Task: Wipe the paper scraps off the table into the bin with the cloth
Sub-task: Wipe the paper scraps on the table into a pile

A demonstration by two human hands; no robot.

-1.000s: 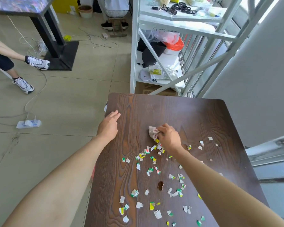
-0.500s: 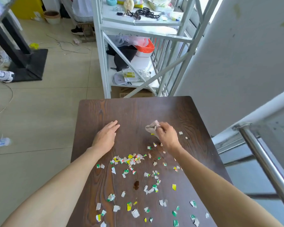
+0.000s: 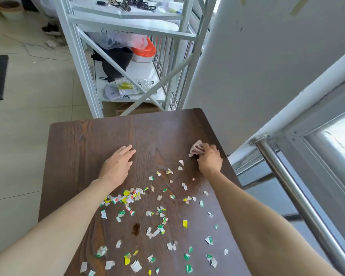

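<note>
A dark wooden table (image 3: 84,156) carries several small paper scraps (image 3: 127,198), white, green and yellow, spread over its middle and near half. My right hand (image 3: 209,160) is near the table's right edge, closed around a small pinkish cloth (image 3: 196,149) that presses on the wood. My left hand (image 3: 118,164) lies flat on the table with fingers together, left of the cloth, holding nothing. A line of scraps sits just below the left hand. No bin is in view.
A white metal shelf rack (image 3: 127,56) with bags and clutter stands just beyond the table's far edge. A white wall (image 3: 267,66) and a steel rail (image 3: 299,196) run along the right. Tiled floor (image 3: 28,136) lies to the left. A dark stain (image 3: 136,229) marks the table.
My right hand has carried the cloth toward the table's right edge. The view has swung right and down. The left hand stays flat on the table.
</note>
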